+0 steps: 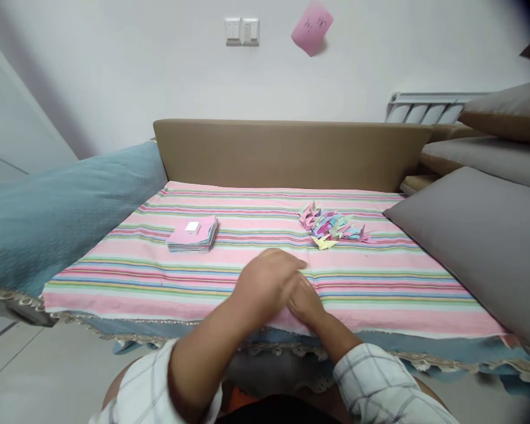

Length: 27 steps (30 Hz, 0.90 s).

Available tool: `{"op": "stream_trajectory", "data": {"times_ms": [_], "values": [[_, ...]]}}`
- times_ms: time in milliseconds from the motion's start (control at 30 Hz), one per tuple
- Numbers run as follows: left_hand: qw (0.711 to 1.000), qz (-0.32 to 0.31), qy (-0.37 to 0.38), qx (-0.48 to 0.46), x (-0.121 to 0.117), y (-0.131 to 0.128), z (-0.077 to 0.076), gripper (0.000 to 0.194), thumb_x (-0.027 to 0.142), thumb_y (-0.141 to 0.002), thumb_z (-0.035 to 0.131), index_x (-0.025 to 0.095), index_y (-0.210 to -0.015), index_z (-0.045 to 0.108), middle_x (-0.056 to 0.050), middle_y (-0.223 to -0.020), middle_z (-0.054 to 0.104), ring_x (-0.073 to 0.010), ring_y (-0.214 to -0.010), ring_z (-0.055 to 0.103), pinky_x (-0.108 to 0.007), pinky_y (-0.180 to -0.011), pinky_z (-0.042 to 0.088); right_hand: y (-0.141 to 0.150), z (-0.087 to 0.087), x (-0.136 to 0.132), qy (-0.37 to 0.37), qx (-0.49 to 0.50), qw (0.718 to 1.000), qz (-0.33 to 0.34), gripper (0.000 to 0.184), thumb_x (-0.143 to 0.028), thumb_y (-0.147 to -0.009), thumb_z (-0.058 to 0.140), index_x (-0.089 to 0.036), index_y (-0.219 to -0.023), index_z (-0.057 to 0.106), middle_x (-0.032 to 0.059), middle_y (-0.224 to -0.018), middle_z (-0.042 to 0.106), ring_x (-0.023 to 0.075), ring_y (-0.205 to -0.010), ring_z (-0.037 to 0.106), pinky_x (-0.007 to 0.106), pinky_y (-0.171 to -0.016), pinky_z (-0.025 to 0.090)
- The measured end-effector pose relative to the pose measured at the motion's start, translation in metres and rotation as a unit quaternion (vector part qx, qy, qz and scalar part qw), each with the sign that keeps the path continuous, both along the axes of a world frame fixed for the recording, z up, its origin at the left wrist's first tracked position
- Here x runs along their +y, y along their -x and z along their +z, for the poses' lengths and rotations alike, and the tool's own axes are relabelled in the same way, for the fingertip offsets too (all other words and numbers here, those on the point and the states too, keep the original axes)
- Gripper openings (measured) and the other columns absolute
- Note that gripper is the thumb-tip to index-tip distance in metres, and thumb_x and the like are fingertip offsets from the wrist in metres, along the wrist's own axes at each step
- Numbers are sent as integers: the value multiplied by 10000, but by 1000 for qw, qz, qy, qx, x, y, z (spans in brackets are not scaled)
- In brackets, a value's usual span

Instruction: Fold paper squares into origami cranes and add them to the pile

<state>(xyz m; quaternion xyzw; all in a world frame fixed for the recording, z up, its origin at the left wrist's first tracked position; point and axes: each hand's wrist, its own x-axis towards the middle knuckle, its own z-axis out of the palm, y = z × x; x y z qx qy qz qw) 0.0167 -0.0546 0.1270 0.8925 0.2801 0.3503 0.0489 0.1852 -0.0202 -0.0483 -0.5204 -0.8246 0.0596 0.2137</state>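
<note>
the left hand (267,280) is blurred and lies over the right hand (305,299); the two touch above the front part of the striped cloth (115,274). left fingers: bent toward the right hand, close together, spacing smeared by the blur. right fingers: partly hidden under the left hand; spread cannot be told. whether either hand holds anything between the palms cannot be told.

the folded paper pieces (331,227) lie in a loose cluster on the cloth, beyond the hands and to the right. they overlap, so single shapes and the count are hard to make out. a yellow piece (324,242) lies at the near edge of the cluster. the paper stack (194,234) lies on the cloth to the left, pink sheet uppermost, with a small white block (192,227) on top; its lower sheets show only as edges.

a dark, blurred shape covers the upper right corner. the grey cushion (481,235) is cut off by the right edge. an orange object (241,399) at the bottom is mostly hidden by the left arm and a dark form.

writing: the pink note (312,28) on the wall (136,65), above the brown backrest (287,154), carries dark handwritten marks, tilted and too unclear to read.
</note>
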Motion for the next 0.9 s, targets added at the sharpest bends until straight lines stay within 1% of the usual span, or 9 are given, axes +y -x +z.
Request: {"op": "stream_trajectory", "data": {"times_ms": [67,133,200,233,300,400,533,667,900], "values": [[995,71,54,42,42,6,-39,187,233,-835,509,194,-909,675,-53,-903,705,-186,-890,618,-354,-852,471,0,1,3,0,15,1000,3,415,-349,-924,384,-248,-1318,467,36,-1367,476,226,-1287,379,441,-1070,267],[986,93,110,84,69,16,-80,106,227,-789,595,191,-816,690,-41,-824,706,-183,-833,623,-337,-833,461,0,3,7,-1,31,1000,0,378,-344,-912,415,-255,-1261,528,37,-1326,521,229,-1244,421,436,-1038,298],[984,81,127,99,81,26,-113,123,262,-734,676,195,-836,697,-40,-823,702,-189,-846,617,-333,-844,443,-1,6,13,-4,48,999,-2,334,-352,-886,469,-268,-1187,586,39,-1269,569,227,-1185,464,428,-997,327],[984,79,128,99,83,29,-126,177,286,-716,698,200,-870,696,-43,-843,698,-192,-857,611,-332,-839,438,-1,7,16,-5,55,998,0,309,-354,-868,501,-273,-1145,611,41,-1234,593,226,-1151,484,424,-975,340],[983,97,129,86,83,33,-142,217,310,-706,712,202,-893,694,-46,-847,689,-191,-840,601,-327,-802,437,-1,11,22,-7,68,998,9,262,-350,-832,555,-270,-1064,648,42,-1164,631,221,-1083,514,410,-937,357],[985,108,118,62,82,32,-153,182,334,-720,699,212,-856,703,-40,-818,676,-185,-829,585,-323,-787,426,-1,13,26,-4,101,995,7,193,-341,-791,606,-259,-952,673,41,-1092,654,215,-1018,533,385,-893,371],[984,130,117,33,82,29,-158,136,344,-742,675,235,-817,708,-30,-813,660,-178,-822,560,-312,-764,416,0,11,26,-4,140,990,-15,88,-325,-781,618,-253,-802,664,19,-1075,654,203,-996,538,363,-862,370],[982,140,122,25,81,28,-159,117,337,-761,653,226,-753,690,-26,-796,642,-171,-805,545,-309,-750,403,1,8,25,-7,147,989,-21,94,-327,-790,610,-251,-752,651,4,-1059,660,196,-982,542,354,-853,361],[976,184,118,15,78,26,-156,178,339,-782,616,194,-681,638,-27,-752,604,-168,-782,529,-314,-751,390,4,11,25,4,161,986,-42,123,-325,-806,585,-244,-728,636,-9,-1033,666,183,-978,544,341,-849,352]]}}
